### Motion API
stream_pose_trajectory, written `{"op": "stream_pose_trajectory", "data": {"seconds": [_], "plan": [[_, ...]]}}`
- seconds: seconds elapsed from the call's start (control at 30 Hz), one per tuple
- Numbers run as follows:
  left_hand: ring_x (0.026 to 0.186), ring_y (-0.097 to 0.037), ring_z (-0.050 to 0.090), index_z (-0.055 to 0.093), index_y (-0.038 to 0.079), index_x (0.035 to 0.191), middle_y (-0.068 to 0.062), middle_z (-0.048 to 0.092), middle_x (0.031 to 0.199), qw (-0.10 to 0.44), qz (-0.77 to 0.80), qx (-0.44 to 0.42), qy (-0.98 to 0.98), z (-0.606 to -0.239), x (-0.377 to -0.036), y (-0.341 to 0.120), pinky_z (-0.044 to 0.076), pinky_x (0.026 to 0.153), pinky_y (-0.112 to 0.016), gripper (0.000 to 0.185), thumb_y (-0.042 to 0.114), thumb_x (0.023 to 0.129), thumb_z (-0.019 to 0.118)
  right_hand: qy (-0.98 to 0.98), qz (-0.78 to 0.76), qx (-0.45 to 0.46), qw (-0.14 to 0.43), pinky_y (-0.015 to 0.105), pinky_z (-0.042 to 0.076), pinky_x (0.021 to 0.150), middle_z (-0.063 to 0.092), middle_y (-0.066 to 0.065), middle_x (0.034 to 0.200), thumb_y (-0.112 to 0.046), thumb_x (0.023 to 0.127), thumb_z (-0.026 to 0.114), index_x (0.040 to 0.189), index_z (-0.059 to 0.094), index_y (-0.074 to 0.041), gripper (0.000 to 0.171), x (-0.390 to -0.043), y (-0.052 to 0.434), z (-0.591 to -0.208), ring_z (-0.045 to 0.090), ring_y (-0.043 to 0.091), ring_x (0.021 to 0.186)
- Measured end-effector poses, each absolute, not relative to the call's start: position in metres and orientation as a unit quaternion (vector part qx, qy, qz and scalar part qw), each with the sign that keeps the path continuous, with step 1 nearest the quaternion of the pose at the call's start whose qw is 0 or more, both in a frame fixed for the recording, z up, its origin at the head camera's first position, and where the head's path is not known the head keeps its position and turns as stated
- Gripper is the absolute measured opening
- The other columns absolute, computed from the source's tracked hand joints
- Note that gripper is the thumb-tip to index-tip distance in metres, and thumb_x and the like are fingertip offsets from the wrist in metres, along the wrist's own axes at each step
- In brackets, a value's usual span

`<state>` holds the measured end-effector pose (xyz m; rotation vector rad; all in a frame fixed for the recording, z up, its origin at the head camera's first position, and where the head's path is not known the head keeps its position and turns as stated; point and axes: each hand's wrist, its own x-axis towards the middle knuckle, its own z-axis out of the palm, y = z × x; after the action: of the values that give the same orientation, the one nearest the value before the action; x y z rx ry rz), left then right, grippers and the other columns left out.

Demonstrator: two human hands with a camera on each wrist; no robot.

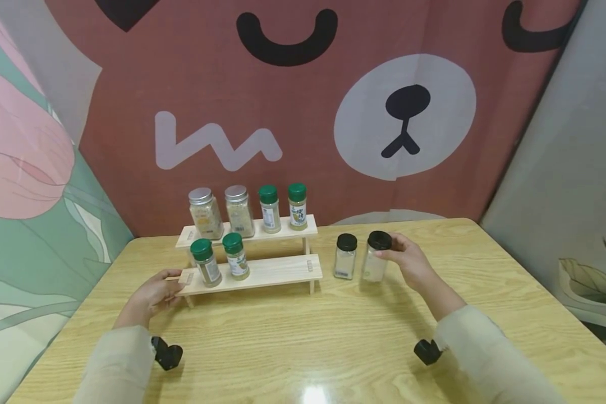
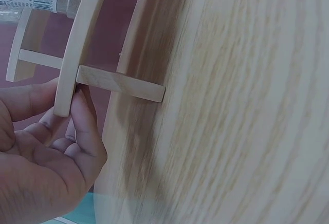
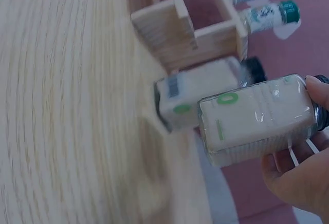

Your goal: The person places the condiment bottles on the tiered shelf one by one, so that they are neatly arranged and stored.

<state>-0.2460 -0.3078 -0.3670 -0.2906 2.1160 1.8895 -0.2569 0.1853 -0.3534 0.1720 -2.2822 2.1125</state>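
Observation:
My left hand [image 1: 160,292] pinches the left end of the lower step of a two-tier wooden spice rack [image 1: 278,271], thumb above and fingers below. My right hand [image 1: 410,262] grips a glass spice jar [image 1: 375,262] near its black lid; the jar holds pale contents. In the right wrist view, that held jar [image 3: 259,118] appears raised a little off the table. A second black-lidded jar [image 1: 345,259] stands upright beside it, right of the rack. On the lower step are two green-capped bottles [image 1: 210,270]. Two silver-lidded jars [image 1: 207,219] and two green-capped bottles [image 1: 298,212] occupy the upper step.
The rack and jars stand on a wood-grain table [image 1: 293,342]. Behind it hangs a curtain [image 1: 303,112] with a bear face printed on it. Black wrist devices [image 1: 168,353] sit at both cuffs, close above the table.

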Motion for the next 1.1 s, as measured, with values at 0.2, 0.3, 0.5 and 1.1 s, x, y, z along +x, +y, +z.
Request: {"op": "stream_pose_trajectory", "data": {"seconds": [0.2, 0.3, 0.5, 1.1], "plan": [[0.065, -0.01, 0.051, 0.019, -0.008, 0.126, -0.006, 0.045, 0.089, 0.147, 0.655, -0.11, 0.733, -0.365, -0.246, -0.306, 0.044, 0.061, -0.024, 0.05, -0.003, 0.085, 0.046, -0.726, 0.683, 0.08, 0.004, 0.023, 0.038, 0.079, 0.051, -0.003, 0.095, -0.005, 0.076, 0.064, 0.11, 0.047, -0.001, 0.038, -0.247, 0.177, -0.341, 0.049, 0.01, 0.089], [0.064, -0.01, 0.051, 0.019, -0.006, 0.128, -0.007, 0.044, 0.092, 0.149, 0.653, -0.117, 0.733, -0.364, -0.247, -0.304, 0.044, 0.06, -0.024, 0.05, -0.002, 0.085, 0.046, -0.716, 0.692, 0.094, 0.002, 0.023, 0.039, 0.079, 0.053, -0.004, 0.093, -0.001, 0.074, 0.064, 0.105, 0.051, -0.007, 0.034, -0.242, 0.17, -0.336, 0.05, 0.01, 0.087], [0.063, -0.01, 0.05, 0.021, -0.004, 0.127, -0.007, 0.043, 0.091, 0.148, 0.652, -0.127, 0.733, -0.364, -0.248, -0.305, 0.043, 0.059, -0.024, 0.047, -0.002, 0.086, 0.045, -0.697, 0.706, 0.126, -0.014, 0.031, 0.033, 0.084, 0.056, -0.005, 0.092, 0.0, 0.073, 0.064, 0.101, 0.054, -0.011, 0.031, -0.236, 0.15, -0.329, 0.05, 0.013, 0.087], [0.062, -0.008, 0.05, 0.022, -0.004, 0.126, -0.004, 0.045, 0.087, 0.149, 0.651, -0.121, 0.734, -0.365, -0.249, -0.307, 0.044, 0.059, -0.023, 0.047, 0.0, 0.086, 0.046, -0.664, 0.728, 0.163, -0.052, 0.037, 0.032, 0.085, 0.057, 0.0, 0.091, 0.003, 0.071, 0.065, 0.11, 0.051, 0.003, 0.042, -0.252, 0.072, -0.325, 0.049, 0.017, 0.088]]}}
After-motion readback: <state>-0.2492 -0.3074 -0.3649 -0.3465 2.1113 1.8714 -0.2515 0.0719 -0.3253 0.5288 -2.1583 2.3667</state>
